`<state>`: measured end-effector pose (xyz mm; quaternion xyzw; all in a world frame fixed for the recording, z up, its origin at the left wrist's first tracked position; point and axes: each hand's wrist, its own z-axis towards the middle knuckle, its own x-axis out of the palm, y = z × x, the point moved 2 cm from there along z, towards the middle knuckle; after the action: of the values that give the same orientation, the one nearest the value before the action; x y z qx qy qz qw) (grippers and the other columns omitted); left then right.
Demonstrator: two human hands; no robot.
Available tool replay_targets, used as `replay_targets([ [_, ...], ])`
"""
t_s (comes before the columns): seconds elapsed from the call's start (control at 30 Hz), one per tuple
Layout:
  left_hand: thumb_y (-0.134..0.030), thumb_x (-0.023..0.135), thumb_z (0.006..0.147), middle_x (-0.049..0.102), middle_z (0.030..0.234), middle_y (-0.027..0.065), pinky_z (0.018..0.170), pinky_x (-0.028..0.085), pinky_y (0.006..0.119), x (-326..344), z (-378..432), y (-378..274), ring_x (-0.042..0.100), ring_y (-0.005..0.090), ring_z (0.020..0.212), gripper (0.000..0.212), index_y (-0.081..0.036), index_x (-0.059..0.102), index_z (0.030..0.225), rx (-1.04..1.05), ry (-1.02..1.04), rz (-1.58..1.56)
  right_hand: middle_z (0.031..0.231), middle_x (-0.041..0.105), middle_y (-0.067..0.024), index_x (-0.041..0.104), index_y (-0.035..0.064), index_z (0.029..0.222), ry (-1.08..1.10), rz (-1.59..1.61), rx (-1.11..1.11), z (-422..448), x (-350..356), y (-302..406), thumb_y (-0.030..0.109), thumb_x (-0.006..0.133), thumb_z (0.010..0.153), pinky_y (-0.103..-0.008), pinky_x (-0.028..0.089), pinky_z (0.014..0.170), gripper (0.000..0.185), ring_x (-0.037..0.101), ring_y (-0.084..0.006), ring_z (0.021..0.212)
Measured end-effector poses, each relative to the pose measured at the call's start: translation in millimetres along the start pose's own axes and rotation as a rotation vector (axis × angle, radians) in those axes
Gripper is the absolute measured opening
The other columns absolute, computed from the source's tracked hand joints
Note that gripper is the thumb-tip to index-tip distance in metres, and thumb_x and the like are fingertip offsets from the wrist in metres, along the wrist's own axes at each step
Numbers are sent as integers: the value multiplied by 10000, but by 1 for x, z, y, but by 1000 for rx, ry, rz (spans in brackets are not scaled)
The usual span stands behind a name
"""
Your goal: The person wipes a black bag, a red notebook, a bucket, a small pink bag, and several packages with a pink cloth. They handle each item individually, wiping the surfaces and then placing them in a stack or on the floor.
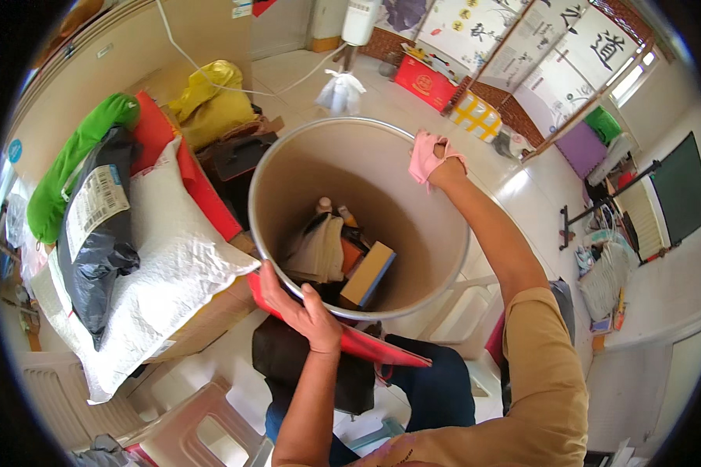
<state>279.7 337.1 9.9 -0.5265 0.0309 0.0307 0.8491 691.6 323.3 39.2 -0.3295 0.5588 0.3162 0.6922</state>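
A large round drum point(426, 233) with a metal rim stands upright in front of me, its mouth facing up. My left hand point(306, 315) rests against the near left side of the rim, fingers spread on the outside. My right hand point(435, 157) lies at the far right of the rim with a pink cloth point(425, 156) in its grasp, pressed on the edge. Down inside the drum are a cardboard box point(369, 274) with a blue side, some pale folded material point(321, 248), an orange item point(349, 255) and small bottle-like things partly in shadow.
At left, a white padded mailer point(175, 233), a dark plastic parcel point(96, 233) and a green plush item point(82, 169) lie piled on a carton. A plastic stool point(193, 408) stands near left. Beyond are a yellow bag point(216, 111) and a red box point(423, 82).
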Motion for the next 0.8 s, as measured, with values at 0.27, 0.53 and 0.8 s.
replay_targets([
  [0.27, -368, 495, 905, 423, 1387, 192, 1116, 223, 431, 7, -5, -3, 366, 334, 1305, 640, 20, 390, 1404, -21, 22, -45, 744, 655, -63, 630, 93, 816, 400, 843, -353, 119, 39, 104, 282, 662, 756, -443, 545, 515, 201, 654, -225, 607],
  [0.53, -386, 499, 919, 419, 1377, 207, 1114, 226, 437, -1, 2, 7, 366, 343, 1296, 635, 20, 398, 1396, -8, -1, -40, 734, 642, -149, 709, 151, 735, -36, 97, -1060, 8, -93, 304, 191, 734, 392, -403, 532, 620, 346, 656, -295, 693],
  [0.8, -223, 521, 887, 407, 1361, 232, 1106, 232, 455, -9, 6, 2, 367, 374, 1278, 573, 31, 389, 1383, -27, 94, 1, 842, 725, -124, 689, 76, 738, 223, 11, 256, 53, -51, 123, 231, 741, 576, -327, 549, 703, 230, 711, -196, 769],
])
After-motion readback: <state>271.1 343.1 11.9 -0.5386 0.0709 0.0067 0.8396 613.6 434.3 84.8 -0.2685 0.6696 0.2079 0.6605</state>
